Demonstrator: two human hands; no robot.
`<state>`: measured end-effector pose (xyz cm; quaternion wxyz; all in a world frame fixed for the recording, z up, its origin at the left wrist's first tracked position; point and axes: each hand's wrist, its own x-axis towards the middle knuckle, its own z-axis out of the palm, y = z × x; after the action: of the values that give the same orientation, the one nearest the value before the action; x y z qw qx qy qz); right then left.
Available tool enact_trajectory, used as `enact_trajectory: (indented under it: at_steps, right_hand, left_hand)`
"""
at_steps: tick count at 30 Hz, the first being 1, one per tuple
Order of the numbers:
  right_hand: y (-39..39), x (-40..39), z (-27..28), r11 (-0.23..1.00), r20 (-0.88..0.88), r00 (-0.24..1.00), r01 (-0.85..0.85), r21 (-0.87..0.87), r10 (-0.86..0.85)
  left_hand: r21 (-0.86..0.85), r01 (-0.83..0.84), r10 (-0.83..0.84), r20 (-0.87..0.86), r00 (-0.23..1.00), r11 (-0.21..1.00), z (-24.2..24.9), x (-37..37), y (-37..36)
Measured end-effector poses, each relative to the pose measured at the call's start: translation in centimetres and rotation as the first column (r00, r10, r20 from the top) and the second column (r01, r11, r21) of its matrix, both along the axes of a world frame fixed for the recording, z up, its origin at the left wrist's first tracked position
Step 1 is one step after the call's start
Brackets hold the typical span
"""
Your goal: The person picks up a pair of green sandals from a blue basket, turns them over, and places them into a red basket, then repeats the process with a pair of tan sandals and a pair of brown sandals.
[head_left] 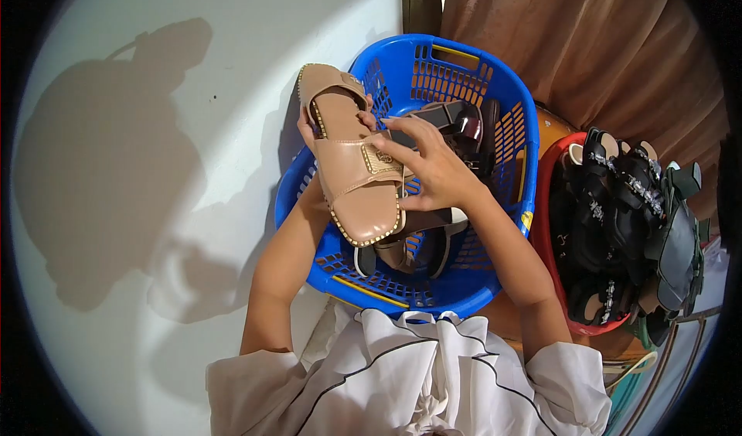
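Note:
Above a blue basket [522, 88], I hold a pair of beige slide sandals [371, 216], overlapped with their toes pointing opposite ways. Gold stitching runs around their edges, and a buckle-like patch sits on the nearer strap. My left hand [307, 131] is wrapped around them from behind, mostly hidden by the sandals. My right hand [437, 165] grips the nearer sandal from the right, fingers on its strap and thumb at its edge. Under my hands, several other shoes lie in the basket, among them a dark glossy one [468, 123] and a white-edged one [440, 252].
At right stands a red tub [545, 204] heaped with black sandals [618, 204] bearing shiny trim and a dark green shoe [674, 258]. A brown curtain [572, 42] hangs behind. To the left is a pale surface [232, 73] with shadows across it.

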<state>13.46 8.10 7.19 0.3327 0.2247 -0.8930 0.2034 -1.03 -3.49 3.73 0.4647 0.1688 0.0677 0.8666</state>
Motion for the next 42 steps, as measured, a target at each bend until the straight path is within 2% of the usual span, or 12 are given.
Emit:
enact_trajectory:
  at_steps: [3,6,8,12,15,20,25,30,36,39,40,42]
  right_hand:
    - [-0.3,0.3,0.0,0.997,-0.002,0.997,-0.071,0.022,0.071]
    - [-1.2,0.8,0.5,0.978,0.024,0.985,-0.174,0.111,0.173]
    - [-2.3,0.5,0.3,0.951,0.019,0.960,-0.280,0.129,0.280]
    - [-3.3,0.2,-1.0,0.962,-0.043,0.980,-0.182,0.201,0.194]
    - [-2.7,0.5,-0.7,0.967,0.011,0.989,-0.147,0.210,0.149]
    - [-1.7,0.4,-0.5,0.974,-0.020,0.997,-0.065,0.219,0.071]
    - [-1.1,0.5,-0.7,0.980,-0.054,0.997,-0.044,0.195,0.055]
    - [-0.8,0.3,-0.8,0.979,-0.082,0.996,-0.021,0.202,0.039]
    - [-0.6,0.2,-1.0,0.983,-0.101,0.993,-0.048,0.176,0.067]
    - [-0.2,0.2,-0.7,0.989,-0.080,0.996,-0.022,0.148,0.034]
    - [0.0,0.2,-0.6,0.991,-0.065,0.998,-0.006,0.136,0.015]
    - [0.5,0.2,-0.2,0.998,-0.041,0.999,0.030,0.049,-0.028]
  left_hand:
    - [0.017,-0.012,0.014,-0.105,0.994,1.000,-0.1,0.2,0.1]
    - [0.094,0.067,-0.062,-0.059,0.996,0.993,-0.6,-0.7,0.3]
    - [0.022,0.028,-0.028,-0.034,0.999,0.999,-0.3,-0.5,0.3]
    - [0.000,0.089,-0.088,0.070,0.994,0.996,0.8,0.7,0.0]
    - [-0.015,-0.061,0.061,0.007,0.998,0.998,1.8,1.4,0.5]
    - [0.083,0.020,-0.010,-0.115,0.993,0.996,1.1,0.8,0.1]
    - [0.024,0.078,-0.066,-0.319,0.945,0.997,0.8,1.0,-0.2]
    - [0.056,0.135,-0.109,-0.323,0.940,0.989,0.7,1.1,-0.5]
    - [-0.094,0.068,-0.093,-0.297,0.950,0.993,-0.6,1.0,-1.0]
    - [-0.084,0.042,-0.064,-0.276,0.959,0.996,-0.9,0.2,-0.9]
    - [-0.009,0.010,-0.013,-0.350,0.937,1.000,-0.6,-0.4,-0.6]
    - [-0.043,-0.076,0.061,-0.271,0.960,0.996,-1.0,-0.4,-0.6]
